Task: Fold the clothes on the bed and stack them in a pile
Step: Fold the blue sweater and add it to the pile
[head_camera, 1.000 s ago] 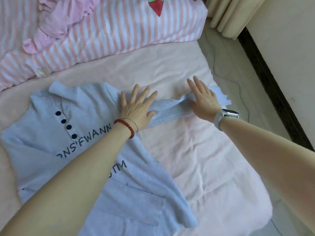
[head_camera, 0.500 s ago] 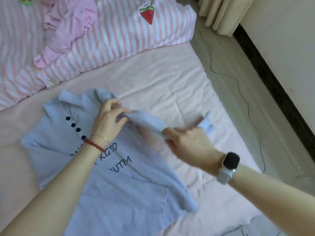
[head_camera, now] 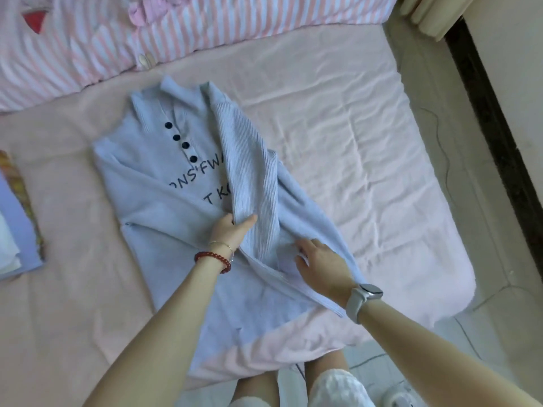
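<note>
A light blue knit shirt (head_camera: pixel 164 183) lies face up on the pink bed (head_camera: pixel 338 118), its ribbed sleeve (head_camera: pixel 249 177) folded down over the chest. My left hand (head_camera: pixel 232 230) pinches the sleeve's end; my right hand (head_camera: pixel 320 262) presses flat on the shirt's side, fingers relaxed. Folded clothes (head_camera: pixel 17 230) sit at the left edge.

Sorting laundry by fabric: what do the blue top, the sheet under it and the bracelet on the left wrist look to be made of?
Blue top: soft knit, matte; its folded sleeve shows fine ribs. Pink sheet: thin woven cloth, perhaps cotton, creased, slight sheen. Red bracelet: round glossy beads, material unclear.
</note>
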A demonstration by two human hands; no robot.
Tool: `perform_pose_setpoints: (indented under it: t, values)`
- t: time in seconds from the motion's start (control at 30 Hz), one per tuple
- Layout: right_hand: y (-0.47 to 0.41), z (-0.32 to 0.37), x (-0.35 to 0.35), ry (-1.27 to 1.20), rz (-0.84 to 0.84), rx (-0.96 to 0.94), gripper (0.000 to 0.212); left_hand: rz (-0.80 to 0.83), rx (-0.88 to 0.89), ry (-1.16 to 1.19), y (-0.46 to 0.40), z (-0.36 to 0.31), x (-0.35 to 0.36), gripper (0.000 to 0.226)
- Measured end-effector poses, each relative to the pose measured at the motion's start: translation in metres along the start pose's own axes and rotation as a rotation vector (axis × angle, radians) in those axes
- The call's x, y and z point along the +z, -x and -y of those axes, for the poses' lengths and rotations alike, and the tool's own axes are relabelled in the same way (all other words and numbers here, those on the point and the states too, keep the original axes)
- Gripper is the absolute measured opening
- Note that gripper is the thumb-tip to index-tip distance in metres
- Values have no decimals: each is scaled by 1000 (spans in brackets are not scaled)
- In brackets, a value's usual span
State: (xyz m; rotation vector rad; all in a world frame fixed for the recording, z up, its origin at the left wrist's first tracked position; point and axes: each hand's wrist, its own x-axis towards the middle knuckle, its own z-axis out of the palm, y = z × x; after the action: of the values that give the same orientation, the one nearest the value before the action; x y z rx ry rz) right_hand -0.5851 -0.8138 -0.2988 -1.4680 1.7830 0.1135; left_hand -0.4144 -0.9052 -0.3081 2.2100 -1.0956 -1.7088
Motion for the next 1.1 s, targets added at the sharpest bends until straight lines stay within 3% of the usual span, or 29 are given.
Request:
perform_pose_setpoints:
  t: [0.13,0.2,0.3,0.43,0.5,0.57,0.67,0.73,0.83,0.93,1.03,1.1]
  values:
    - [13,3,12,-33,138,53,31,13,-8,-219,14,16,17,11]
    - [22,9,21,-20,111,45,33,40,-79,-194,21,33,12,11]
    - [36,16,33,-2,0,78,36,102,-115,217,35,55,-6,15]
    - [44,19,44,21,-2,97,28,72,-10,710,38,61,-38,18]
    - [41,26,41,-79,-27,116,21,6,-21,664,33,65,-52,17]
    - [30,38,33,-294,-70,129,18,-44,-75,390,30,77,-56,16]
    - [0,68,14,-638,-114,90,6,1,-174,194,34,91,-48,19]
    - [-22,88,-1,-720,-125,84,15,8,-132,270,38,97,-42,20]
    - [-51,110,-21,-908,-124,196,22,63,-18,632,43,93,-47,27]
    - [-64,126,-34,-935,-354,106,16,129,166,795,42,86,-64,33]
    - [-59,126,-27,-858,-477,20,17,55,280,551,33,83,-82,29]
    - [-53,110,-12,-712,-362,127,12,46,202,53,26,90,-86,19]
